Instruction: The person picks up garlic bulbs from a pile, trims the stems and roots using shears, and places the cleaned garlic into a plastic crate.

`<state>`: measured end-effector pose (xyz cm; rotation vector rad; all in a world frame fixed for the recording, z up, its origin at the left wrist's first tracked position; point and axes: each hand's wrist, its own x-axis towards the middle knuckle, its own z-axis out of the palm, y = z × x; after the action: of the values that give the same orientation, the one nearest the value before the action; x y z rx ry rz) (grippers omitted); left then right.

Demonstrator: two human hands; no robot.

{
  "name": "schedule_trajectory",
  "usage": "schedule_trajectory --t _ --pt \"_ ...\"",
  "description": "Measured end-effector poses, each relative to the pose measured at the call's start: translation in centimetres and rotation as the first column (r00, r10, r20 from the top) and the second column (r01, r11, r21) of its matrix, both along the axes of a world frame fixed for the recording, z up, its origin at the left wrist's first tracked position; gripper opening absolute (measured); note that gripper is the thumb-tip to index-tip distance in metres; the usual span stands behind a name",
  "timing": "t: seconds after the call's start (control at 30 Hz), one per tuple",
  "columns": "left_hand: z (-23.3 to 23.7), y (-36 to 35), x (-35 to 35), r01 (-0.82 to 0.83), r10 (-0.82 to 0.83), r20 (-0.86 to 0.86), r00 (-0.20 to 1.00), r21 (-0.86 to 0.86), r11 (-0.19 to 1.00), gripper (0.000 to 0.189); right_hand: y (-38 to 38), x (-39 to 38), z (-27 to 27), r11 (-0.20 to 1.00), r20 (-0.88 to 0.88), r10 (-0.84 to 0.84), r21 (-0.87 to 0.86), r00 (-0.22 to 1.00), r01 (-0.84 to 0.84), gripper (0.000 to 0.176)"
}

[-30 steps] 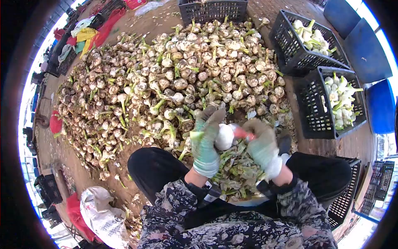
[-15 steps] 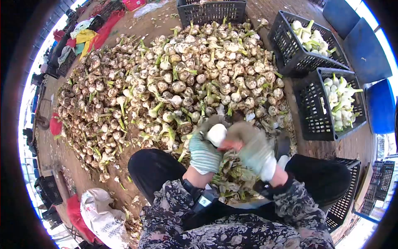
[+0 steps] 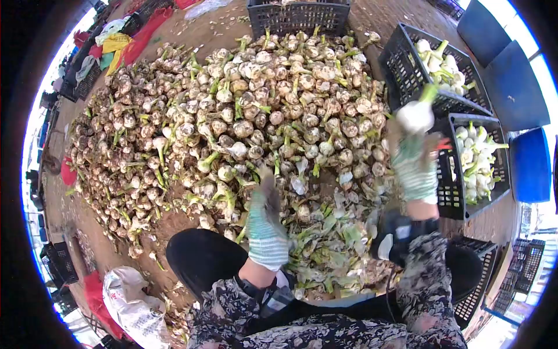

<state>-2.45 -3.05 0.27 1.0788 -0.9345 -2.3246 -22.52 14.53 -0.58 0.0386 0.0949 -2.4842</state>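
Note:
My left hand, in a striped glove with dark fingers, points at the near edge of the pile of dirty garlic bulbs. Its blurred fingers look stretched out, and nothing shows in them. Far to the right, beside the lower black crate, my right hand is raised in a similar glove. A clean white garlic bulb with a green stem sits at its fingertips. Something small and red shows by that hand, too blurred to make out. Peeled bulbs lie inside the crate.
Behind is a second crate of white bulbs, with another black crate beyond the pile. Leaf scraps lie between my knees. A white sack is at lower left, a blue barrel at right.
My hands have come apart. My right hand has moved right and up toward the crates with the white bulb, while my left hand has shifted left and down. The view has shifted slightly.

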Motion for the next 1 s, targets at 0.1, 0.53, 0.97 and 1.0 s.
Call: schedule_trajectory --t 0.1,0.53,0.97,1.0 --pt "-2.4 0.2 -0.5 0.005 -0.014 0.061 0.998 0.158 0.987 0.026 -1.5 -5.9 -4.4 0.505 -0.336 0.240 0.844 0.911 0.178 0.072" --pt "-3.0 -0.7 -1.6 0.148 -0.231 0.173 0.957 0.395 0.907 0.047 -8.5 0.4 -5.9 0.176 -0.373 0.646 0.922 0.666 0.345 0.022" --pt "-1.4 0.7 -0.4 0.189 -0.243 -0.029 0.970 -0.543 0.818 0.054 -3.5 9.8 -9.6 0.102 -0.269 0.786 0.945 0.557 0.312 0.075" --pt "-0.8 0.6 -0.1 0.191 -0.265 -0.005 0.964 -0.681 0.707 0.055 -4.3 10.9 -5.1 0.285 -0.280 0.624 0.951 0.729 0.120 0.055"
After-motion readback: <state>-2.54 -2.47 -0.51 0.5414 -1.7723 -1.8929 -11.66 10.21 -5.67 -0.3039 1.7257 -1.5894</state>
